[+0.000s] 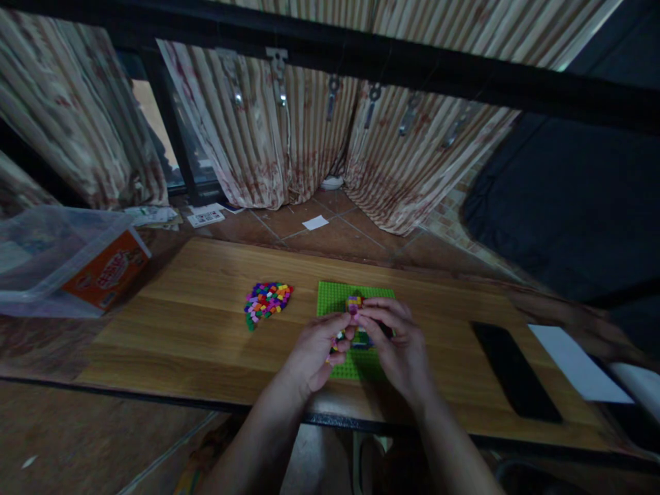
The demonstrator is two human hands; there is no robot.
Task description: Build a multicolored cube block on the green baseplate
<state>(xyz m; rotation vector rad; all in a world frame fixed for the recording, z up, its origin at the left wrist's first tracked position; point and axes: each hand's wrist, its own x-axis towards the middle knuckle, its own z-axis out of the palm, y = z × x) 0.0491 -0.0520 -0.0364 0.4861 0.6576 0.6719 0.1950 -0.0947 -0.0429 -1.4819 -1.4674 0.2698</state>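
Pink brick (353, 315) — between left hand (313, 349), right hand (405, 349) — above green baseplate (330, 295).

My baseplate (330, 294) is bright green — the curtains (247, 137) beyond me striped cream and brown, with reddish flowers.

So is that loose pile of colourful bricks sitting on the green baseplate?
No, the loose bricks lie on the bare wooden table, left of the green baseplate.

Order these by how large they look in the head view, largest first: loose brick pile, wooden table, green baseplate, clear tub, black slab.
1. Wooden table
2. Clear tub
3. Green baseplate, partly covered
4. Black slab
5. Loose brick pile
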